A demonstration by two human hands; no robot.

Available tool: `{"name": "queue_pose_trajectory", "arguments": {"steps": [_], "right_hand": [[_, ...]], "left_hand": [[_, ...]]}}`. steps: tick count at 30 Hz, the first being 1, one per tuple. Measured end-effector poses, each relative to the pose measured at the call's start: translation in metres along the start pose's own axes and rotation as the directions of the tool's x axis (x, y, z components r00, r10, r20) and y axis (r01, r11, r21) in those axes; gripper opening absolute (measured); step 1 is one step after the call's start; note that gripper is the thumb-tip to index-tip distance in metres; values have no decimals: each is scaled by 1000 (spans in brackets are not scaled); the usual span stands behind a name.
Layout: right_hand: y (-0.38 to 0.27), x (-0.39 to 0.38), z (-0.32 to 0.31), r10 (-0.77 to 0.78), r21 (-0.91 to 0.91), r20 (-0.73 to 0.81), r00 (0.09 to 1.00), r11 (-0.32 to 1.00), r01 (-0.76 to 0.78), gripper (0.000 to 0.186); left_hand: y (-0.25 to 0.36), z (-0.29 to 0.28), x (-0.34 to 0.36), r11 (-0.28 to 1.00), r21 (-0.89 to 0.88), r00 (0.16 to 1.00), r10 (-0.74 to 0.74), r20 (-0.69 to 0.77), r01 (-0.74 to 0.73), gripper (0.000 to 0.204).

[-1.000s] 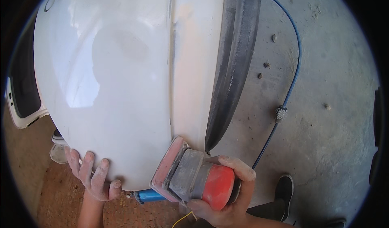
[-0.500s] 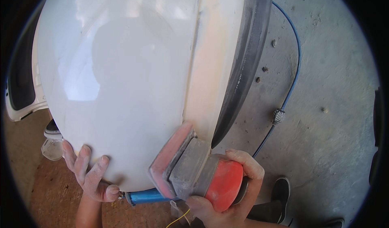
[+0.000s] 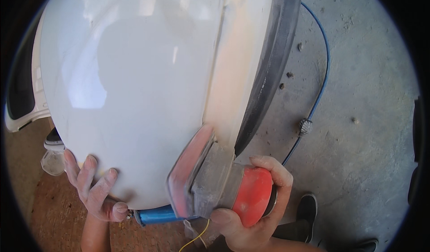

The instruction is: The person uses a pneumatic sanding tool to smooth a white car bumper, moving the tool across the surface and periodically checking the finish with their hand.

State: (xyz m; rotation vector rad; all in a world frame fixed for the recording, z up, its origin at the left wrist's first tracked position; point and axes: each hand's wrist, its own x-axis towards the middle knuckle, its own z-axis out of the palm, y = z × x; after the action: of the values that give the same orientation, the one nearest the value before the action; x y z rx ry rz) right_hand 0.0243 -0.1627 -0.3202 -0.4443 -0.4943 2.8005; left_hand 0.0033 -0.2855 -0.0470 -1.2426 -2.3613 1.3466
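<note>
My right hand [image 3: 244, 223] grips a power sander [image 3: 215, 175] with a red cap, a grey body and a pinkish pad. The pad stands on edge at the near end of a large, glossy white car body panel [image 3: 148, 86]. Beige filler [image 3: 228, 72] runs in a strip along the panel's right side, beyond the sander. At the panel's lower left edge, the spread fingertips of my left hand [image 3: 96, 191] rest against it. Beside the left thumb lies the end of a blue tube [image 3: 156, 216], running under the panel towards the sander.
A dark trim strip [image 3: 268, 72] borders the panel on the right. Across the grey concrete floor [image 3: 358, 162] curves a blue hose [image 3: 327, 68] with a ribbed coupling [image 3: 306, 126]. A dark shoe [image 3: 307, 211] shows at lower right, and a thin yellow cord [image 3: 197, 238] hangs below the sander.
The sander and my right hand sit slightly higher in the picture, with the sander turned a little. The whole view has shifted slightly. My left hand keeps its place on the panel's edge.
</note>
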Motion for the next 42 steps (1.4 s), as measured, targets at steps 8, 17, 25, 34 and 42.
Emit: {"name": "queue_pose_trajectory", "arguments": {"steps": [8, 17, 25, 34, 42], "right_hand": [[4, -12, 7, -24, -11, -21, 1000, 1000, 23, 82], [-30, 6, 35, 181, 105, -67, 981, 979, -173, 85], [-81, 94, 35, 81, -104, 24, 996, 992, -78, 47], [-70, 133, 26, 5, 13, 37, 999, 1000, -6, 44], [-9, 7, 4, 208, 244, 140, 968, 940, -237, 67]], "left_hand": [[-9, 4, -3, 999, -41, 1000, -7, -6, 7, 60], [-28, -12, -15, 998, -68, 1000, -10, -13, 9, 58], [-21, -6, -5, 995, -95, 1000, -9, -28, 6, 55], [-20, -8, -6, 996, -83, 1000, -25, -18, 24, 56], [-21, -3, -7, 995, -96, 997, -23, -69, 17, 59]]}}
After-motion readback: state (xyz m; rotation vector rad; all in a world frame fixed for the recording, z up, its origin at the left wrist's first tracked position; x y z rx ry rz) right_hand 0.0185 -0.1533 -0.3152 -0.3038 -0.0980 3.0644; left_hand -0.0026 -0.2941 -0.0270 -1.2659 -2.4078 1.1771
